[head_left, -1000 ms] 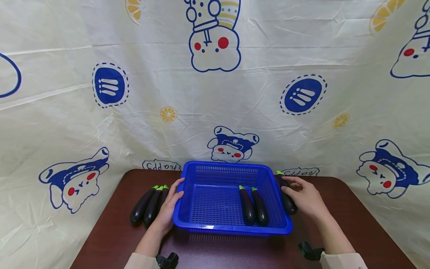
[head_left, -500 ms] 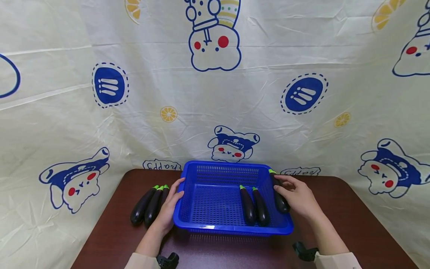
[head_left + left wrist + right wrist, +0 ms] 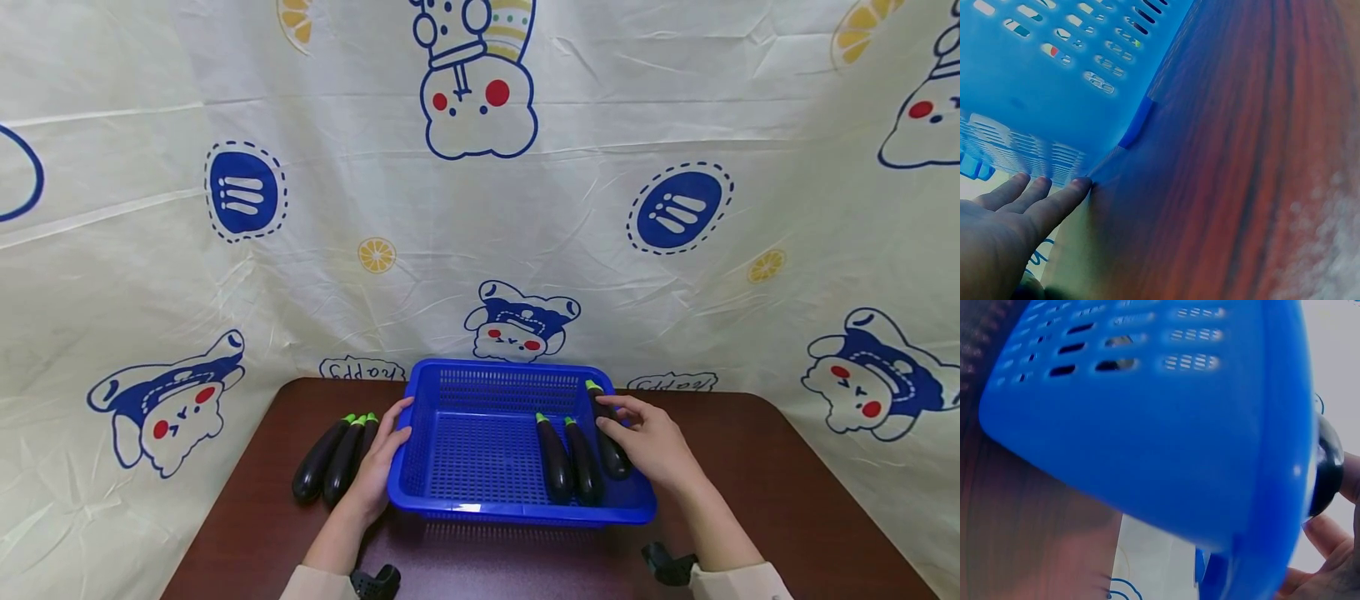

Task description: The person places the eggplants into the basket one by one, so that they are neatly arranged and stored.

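Note:
A blue perforated basket sits on a dark brown table. Two dark purple eggplants with green stems lie side by side inside it. My right hand grips a third eggplant over the basket's right side, beside those two. The eggplant's dark end shows past the basket rim in the right wrist view. My left hand rests with straight fingers against the basket's left wall. Three more eggplants lie on the table just left of that hand.
A cream cloth printed with blue cartoon figures hangs behind the table and drapes around its sides. Bare table surface lies right of the basket and along the front edge.
My right hand has carried its eggplant leftward from the table beside the basket, over the right rim and into the basket. The left hand has stayed on the basket's left wall.

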Available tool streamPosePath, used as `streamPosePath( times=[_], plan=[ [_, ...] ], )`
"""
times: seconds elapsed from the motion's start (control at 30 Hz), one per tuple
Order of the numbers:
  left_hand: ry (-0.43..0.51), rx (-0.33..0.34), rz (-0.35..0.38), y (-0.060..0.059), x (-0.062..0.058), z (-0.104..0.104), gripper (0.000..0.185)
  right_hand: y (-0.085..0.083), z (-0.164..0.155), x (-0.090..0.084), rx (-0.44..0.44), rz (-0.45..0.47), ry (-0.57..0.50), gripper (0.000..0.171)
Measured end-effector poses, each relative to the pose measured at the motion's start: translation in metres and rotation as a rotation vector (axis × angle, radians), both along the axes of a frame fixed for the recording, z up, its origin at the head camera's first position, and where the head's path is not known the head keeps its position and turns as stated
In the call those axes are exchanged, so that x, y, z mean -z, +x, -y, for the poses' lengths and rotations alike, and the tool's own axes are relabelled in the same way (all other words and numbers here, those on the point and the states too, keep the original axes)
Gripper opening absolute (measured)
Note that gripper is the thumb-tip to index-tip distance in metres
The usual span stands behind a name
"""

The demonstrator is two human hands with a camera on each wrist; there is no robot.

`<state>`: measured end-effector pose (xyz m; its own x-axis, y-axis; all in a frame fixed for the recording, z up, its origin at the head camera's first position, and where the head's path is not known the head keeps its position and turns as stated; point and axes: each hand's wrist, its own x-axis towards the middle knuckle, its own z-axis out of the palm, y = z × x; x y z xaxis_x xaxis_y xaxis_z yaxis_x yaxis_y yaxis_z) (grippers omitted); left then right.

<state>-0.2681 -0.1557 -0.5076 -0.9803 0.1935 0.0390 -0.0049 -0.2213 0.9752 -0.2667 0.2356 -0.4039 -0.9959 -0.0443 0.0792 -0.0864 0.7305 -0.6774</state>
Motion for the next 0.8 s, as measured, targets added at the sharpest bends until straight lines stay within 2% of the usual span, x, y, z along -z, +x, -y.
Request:
streamPosePath(
  times=[0.8],
  plan=[
    [-0.008,-0.006,-0.001,0.001,0.0,-0.001,0.05,-0.002,0.029,0.003,-0.054,0.008,-0.009,0.044]
  ],
)
